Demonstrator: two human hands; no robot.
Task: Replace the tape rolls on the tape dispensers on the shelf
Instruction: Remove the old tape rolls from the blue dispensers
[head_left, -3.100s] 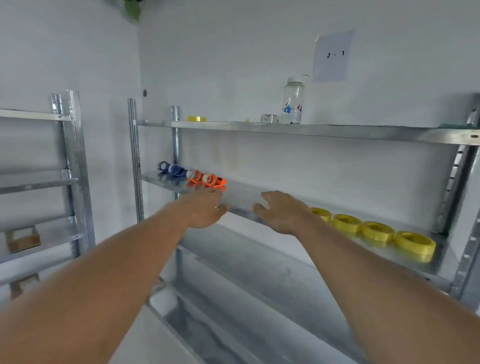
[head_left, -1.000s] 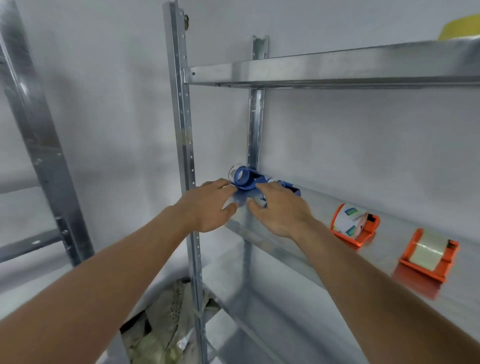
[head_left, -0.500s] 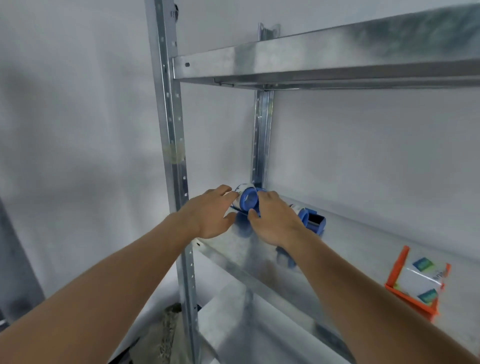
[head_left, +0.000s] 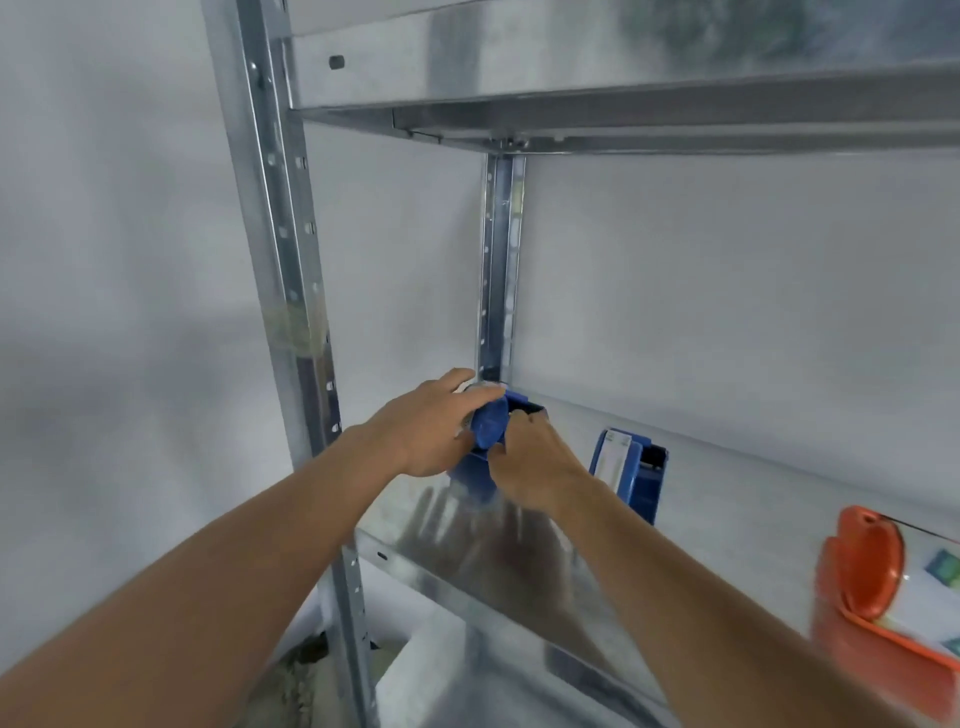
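Your left hand (head_left: 426, 434) and right hand (head_left: 530, 462) both grip a blue dispenser (head_left: 488, 431) at the shelf's (head_left: 493, 561) left end, beside a second blue dispenser (head_left: 631, 475) and an orange one (head_left: 878, 587).

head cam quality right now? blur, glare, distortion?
Head view: soft, even light; the orange dispenser at the right edge is smeared by blur; the shelf reflects both arms; wide-angle bends the front upright; both hands on the blue dispenser are fairly sharp.
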